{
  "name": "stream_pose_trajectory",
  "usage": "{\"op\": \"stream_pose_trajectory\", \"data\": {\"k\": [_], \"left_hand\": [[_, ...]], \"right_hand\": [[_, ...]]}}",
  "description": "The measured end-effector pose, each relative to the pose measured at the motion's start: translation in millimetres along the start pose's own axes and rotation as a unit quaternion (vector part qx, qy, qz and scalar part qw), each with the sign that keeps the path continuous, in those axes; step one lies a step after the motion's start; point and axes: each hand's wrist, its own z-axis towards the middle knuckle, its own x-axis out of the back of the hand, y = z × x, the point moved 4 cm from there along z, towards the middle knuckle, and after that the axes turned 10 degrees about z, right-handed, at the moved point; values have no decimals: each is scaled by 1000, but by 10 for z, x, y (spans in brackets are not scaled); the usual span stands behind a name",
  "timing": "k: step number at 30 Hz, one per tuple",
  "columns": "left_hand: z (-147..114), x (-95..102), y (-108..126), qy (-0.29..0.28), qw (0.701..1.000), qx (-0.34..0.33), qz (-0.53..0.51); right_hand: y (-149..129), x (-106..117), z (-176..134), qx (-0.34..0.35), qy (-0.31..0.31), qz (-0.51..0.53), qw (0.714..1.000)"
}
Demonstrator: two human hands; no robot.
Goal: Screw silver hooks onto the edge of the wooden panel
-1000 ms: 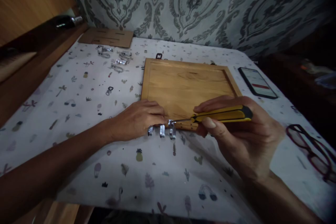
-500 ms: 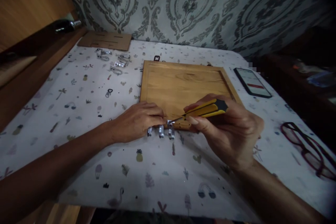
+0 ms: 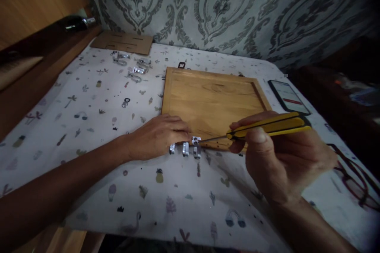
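My right hand (image 3: 285, 158) grips a screwdriver (image 3: 267, 125) with a yellow and black handle. Its thin shaft points left, and its tip is at the plate of a silver metal hook (image 3: 196, 150) on the near edge of a framed wooden board (image 3: 213, 99). Beside that hook is another silver hook (image 3: 185, 149), and a third (image 3: 172, 149) is partly under my left hand (image 3: 160, 136). That hand is closed over the near left corner of the board, fingers together on the wood; its thumb is hidden.
Several loose silver hooks (image 3: 138, 71) lie at the back left, near a slotted cardboard piece (image 3: 123, 42). A phone (image 3: 289, 97) lies right of the board, eyeglasses (image 3: 353, 180) nearer on the right. The patterned tablecloth (image 3: 118, 205) covers the table.
My right hand has moved right and turned, and the screwdriver now lies flatter, its tip still by the same hook. My left hand stays at the board. The whole view has shifted slightly.
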Motion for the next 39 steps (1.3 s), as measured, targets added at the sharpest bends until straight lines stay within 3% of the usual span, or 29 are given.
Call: {"op": "stream_pose_trajectory", "data": {"k": [8,16,24,31,39], "left_hand": [[1,8,6,-4,1000,3,-3],[5,4,4,-15,1000,7,13],[6,13,10,5,1000,-2,14],[-4,-12,0,-15,1000,9,6],[1,1,3,-13,1000,11,2]], "right_hand": [[59,-6,-23,-33,-20,-15,999],[43,-20,-44,0,-51,-28,998],[95,-29,-66,-14,-54,-16,998],[64,-5,-55,5,-22,5,1000],[38,-14,-47,-6,-32,-15,999]]}}
